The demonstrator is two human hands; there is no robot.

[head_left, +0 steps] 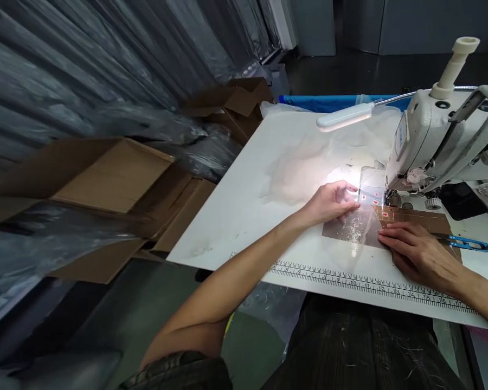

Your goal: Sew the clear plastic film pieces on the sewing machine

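A thin sheer fabric (364, 219), whitish with a glittery patch, lies in front of the needle of a white sewing machine (421, 130). My left hand (333, 201) pinches its left edge between thumb and fingers, just left of the presser foot. Stretched out, the fingers of my right hand (421, 252) rest flat at the fabric's right edge, over a brown plate (425, 219). Small red marks show on the metal plate (370, 196) beside the needle. Blue-handled thread snips (469, 242) lie just beyond my right hand, partly covered by it.
A lit lamp (345, 118) hangs over the white table (228, 216). More sheer fabric (305, 168) is heaped behind my left hand. A printed ruler (350, 281) runs along the front edge. Open cardboard boxes (114, 168) with clear plastic stand at the left. A black pad (457, 200) lies right.
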